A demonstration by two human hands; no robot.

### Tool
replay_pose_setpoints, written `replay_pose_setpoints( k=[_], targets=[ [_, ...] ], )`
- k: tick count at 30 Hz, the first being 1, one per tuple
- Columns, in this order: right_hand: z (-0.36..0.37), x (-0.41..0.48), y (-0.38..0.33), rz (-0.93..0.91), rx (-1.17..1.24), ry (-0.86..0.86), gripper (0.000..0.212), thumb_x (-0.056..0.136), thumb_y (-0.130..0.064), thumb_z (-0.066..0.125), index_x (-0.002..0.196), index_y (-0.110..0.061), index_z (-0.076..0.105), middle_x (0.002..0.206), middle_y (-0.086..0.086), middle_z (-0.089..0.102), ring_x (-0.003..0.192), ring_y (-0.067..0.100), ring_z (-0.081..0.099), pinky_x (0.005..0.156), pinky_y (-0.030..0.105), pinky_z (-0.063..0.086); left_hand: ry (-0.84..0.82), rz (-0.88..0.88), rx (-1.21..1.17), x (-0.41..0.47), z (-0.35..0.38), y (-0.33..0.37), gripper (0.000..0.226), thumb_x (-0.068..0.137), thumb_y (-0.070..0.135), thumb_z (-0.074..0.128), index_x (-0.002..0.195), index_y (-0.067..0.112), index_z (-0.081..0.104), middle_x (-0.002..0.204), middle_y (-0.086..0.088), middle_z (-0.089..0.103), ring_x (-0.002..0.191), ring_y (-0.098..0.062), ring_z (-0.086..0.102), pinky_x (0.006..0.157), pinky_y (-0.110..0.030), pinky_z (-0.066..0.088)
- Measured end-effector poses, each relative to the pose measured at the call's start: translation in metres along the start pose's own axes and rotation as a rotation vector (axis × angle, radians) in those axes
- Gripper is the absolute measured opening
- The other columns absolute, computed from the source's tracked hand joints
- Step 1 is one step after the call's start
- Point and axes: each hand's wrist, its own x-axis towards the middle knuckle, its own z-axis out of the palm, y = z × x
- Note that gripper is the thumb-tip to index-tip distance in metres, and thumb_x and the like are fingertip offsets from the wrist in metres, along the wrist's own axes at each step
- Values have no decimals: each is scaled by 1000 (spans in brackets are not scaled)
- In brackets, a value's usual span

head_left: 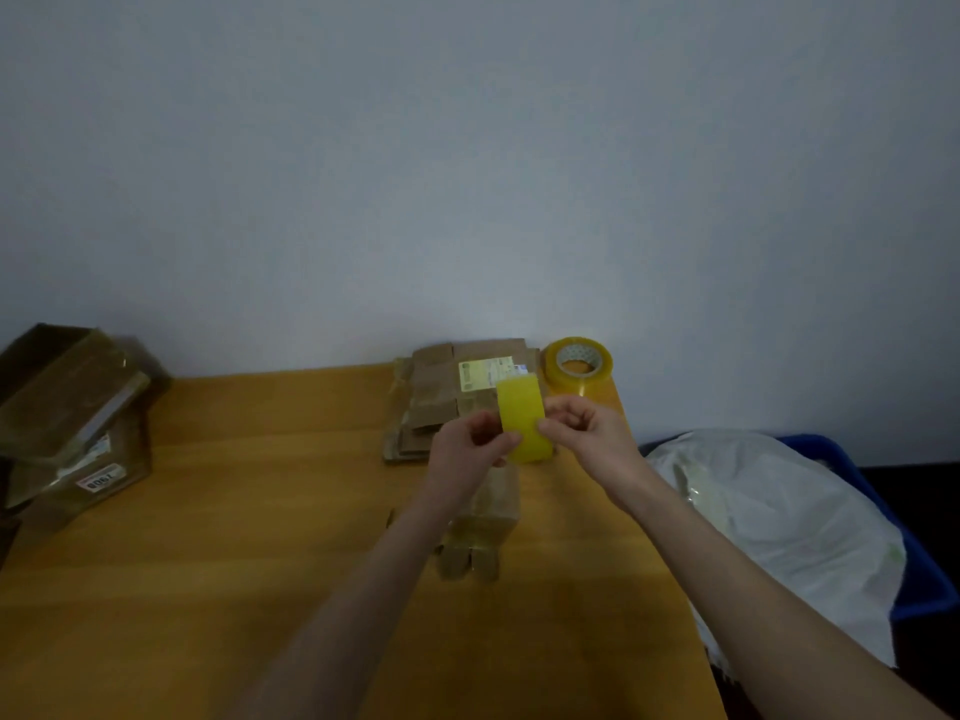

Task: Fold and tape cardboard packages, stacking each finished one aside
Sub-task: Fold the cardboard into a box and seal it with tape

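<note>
A yellow roll of tape (pixel 522 420) is held on edge above the table between both hands. My left hand (pixel 467 449) grips its left side with curled fingers, and my right hand (pixel 584 433) pinches its right side. Below my hands a small folded cardboard package (pixel 485 527) lies on the wooden table (pixel 234 511), partly hidden by my left forearm. Behind the tape lies a pile of flat cardboard blanks (pixel 441 397), one with a printed label.
A second, larger tape roll (pixel 577 367) sits at the table's back right corner by the wall. Finished taped boxes (pixel 67 423) are stacked at the far left. Off the right edge stands a blue bin (pixel 883 511) holding a white plastic bag.
</note>
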Motion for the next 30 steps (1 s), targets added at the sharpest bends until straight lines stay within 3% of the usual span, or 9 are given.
replay_pose_setpoints(
  k=[4, 7, 10, 14, 17, 20, 24, 28, 30],
  targets=[
    [-3, 4, -1, -32, -34, -11, 18, 86, 2, 64, 96, -13, 69, 91, 8, 71, 81, 10, 65, 74, 22, 53, 147, 28, 2, 13, -6, 12, 54, 78, 18, 78, 124, 12, 51, 113, 1, 60, 97, -14, 60, 78, -29, 54],
    [-3, 6, -5, -53, -55, -41, 24, 86, 6, 63, 90, -17, 67, 84, -2, 69, 74, 1, 64, 69, 15, 50, 65, 65, 134, 29, -15, 19, 81, 78, 24, 78, 145, 14, 33, 136, 2, 43, 119, -11, 46, 95, -31, 46],
    [-4, 9, -6, -77, -82, -82, 26, 86, 9, 61, 88, -16, 65, 85, -3, 68, 75, -2, 63, 70, 13, 49, -3, 75, 204, 36, -20, 21, 71, 80, 30, 76, 141, 17, 43, 136, 3, 47, 124, -10, 45, 102, -36, 43],
    [-8, 12, -4, -81, -104, -109, 25, 86, 8, 61, 92, -16, 64, 92, 2, 67, 80, -2, 62, 72, 13, 48, 96, 119, 160, 36, -16, 24, 54, 85, 25, 71, 133, 15, 51, 121, 6, 55, 109, -9, 53, 80, -15, 48],
    [-13, 16, -3, -83, -167, -151, 26, 86, 6, 62, 95, -19, 64, 99, 4, 68, 90, 5, 62, 78, 16, 49, 123, 15, 69, 40, -19, 28, 39, 94, 30, 58, 130, 15, 54, 112, 2, 60, 101, -11, 56, 79, -19, 47],
    [-17, 17, -1, -76, -225, -205, 24, 88, 5, 61, 99, -16, 63, 102, 7, 68, 91, 10, 62, 79, 16, 49, 80, 34, 136, 43, -23, 30, 16, 91, 26, 62, 103, 16, 68, 95, 2, 65, 86, -8, 57, 74, -20, 46],
    [-18, 15, -2, -34, -197, -223, 19, 91, 0, 58, 106, -12, 62, 105, 9, 67, 93, 11, 61, 79, 17, 49, 176, -18, 101, 45, -18, 24, 7, 88, 16, 66, 82, 12, 65, 76, 2, 61, 71, -7, 54, 59, -11, 44],
    [-9, 13, -1, 0, -350, -299, 12, 91, -20, 65, 103, -20, 65, 89, -10, 66, 79, 0, 59, 70, 20, 46, 275, -55, 131, 38, 1, 12, 11, 89, 18, 64, 80, 12, 63, 75, 0, 61, 72, -14, 57, 63, -27, 49],
    [-8, 12, 3, -23, -457, -285, 8, 89, -25, 66, 83, -22, 62, 71, -10, 56, 63, 2, 50, 61, 23, 37, 297, -78, 157, 31, 6, 6, 12, 90, 20, 64, 80, 14, 62, 76, 2, 61, 71, -10, 56, 60, -18, 47]
  ],
)
